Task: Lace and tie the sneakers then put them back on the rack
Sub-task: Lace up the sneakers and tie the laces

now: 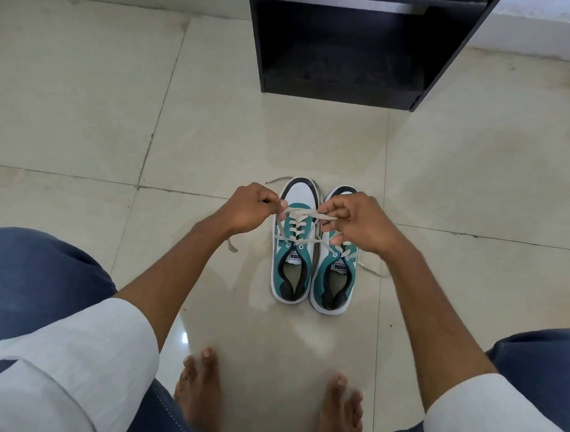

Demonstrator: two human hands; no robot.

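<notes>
Head view: two teal-and-white sneakers [311, 257] are sitting on glossy floor tiles [80, 126], near the black rack [352, 52]. Left hand [249, 207] and right hand [351, 221] are pinching flat cream laces [301, 212] above the left sneaker.

Open floor [79, 110] between sneakers [311, 266] and rack [343, 68].

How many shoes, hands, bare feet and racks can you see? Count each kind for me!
Sneakers: 2, a left sneaker and a right sneaker
Hands: 2, the left hand and the right hand, both pinching the lace
Bare feet: 2, one and another
Racks: 1, the black rack
Total: 7
</notes>
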